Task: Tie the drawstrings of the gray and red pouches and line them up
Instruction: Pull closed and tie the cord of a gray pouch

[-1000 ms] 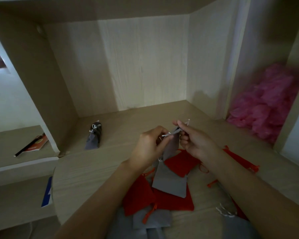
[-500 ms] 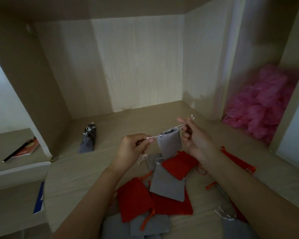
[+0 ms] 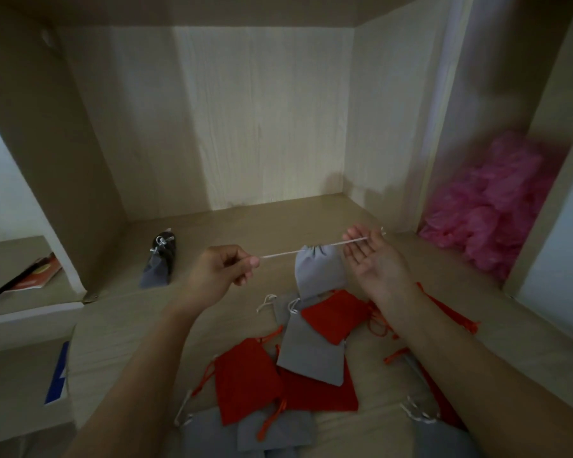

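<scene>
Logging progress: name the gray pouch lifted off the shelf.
The gray pouch hanging from its drawstring between left hand and right hand; the others rest on the shelf.

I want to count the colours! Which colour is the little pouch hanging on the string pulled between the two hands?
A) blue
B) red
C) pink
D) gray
D: the gray pouch hangs from the drawstring stretched taut between the left hand and the right hand; the red pouches lie below it.
</scene>
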Available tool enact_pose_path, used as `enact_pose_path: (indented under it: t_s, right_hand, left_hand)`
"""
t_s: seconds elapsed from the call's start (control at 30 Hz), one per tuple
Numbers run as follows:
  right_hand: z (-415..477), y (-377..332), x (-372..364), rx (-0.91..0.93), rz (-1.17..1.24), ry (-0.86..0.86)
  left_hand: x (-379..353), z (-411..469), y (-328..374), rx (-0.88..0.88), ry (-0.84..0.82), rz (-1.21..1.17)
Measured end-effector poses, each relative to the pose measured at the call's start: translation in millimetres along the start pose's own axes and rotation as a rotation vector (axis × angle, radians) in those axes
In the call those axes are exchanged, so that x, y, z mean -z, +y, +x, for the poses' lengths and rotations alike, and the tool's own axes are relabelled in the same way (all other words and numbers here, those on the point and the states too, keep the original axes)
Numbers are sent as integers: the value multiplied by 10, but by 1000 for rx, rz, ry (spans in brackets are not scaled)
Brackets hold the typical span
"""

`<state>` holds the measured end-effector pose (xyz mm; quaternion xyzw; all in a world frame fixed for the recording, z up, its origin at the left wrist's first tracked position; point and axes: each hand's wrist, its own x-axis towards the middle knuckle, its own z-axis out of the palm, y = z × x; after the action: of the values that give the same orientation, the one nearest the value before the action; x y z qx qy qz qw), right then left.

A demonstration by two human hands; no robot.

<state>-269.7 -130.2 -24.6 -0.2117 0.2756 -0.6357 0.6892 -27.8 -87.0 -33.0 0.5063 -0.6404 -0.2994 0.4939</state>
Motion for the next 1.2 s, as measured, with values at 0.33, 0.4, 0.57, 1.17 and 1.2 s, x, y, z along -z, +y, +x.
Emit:
enact_pose_path:
  t_s: [0.33, 0.4, 0.57, 1.17, 1.2]
  right_hand:
    - [-78, 38, -91, 84, -71, -166]
    - [-60, 62, -55, 80, -122, -195]
    - [-111, 119, -125, 163, -324, -318]
    - [-531, 283, -335, 617, -1075, -620]
    - [-547, 293, -342, 622, -1064, -615]
  left_hand:
    - [176, -49, 16, 50, 28, -168]
    - [108, -65, 30, 75, 9, -318]
    - [14, -34, 22, 116, -93, -821]
    - [-283, -118, 244, 232, -74, -826]
    - [-302, -128, 255, 222, -78, -832]
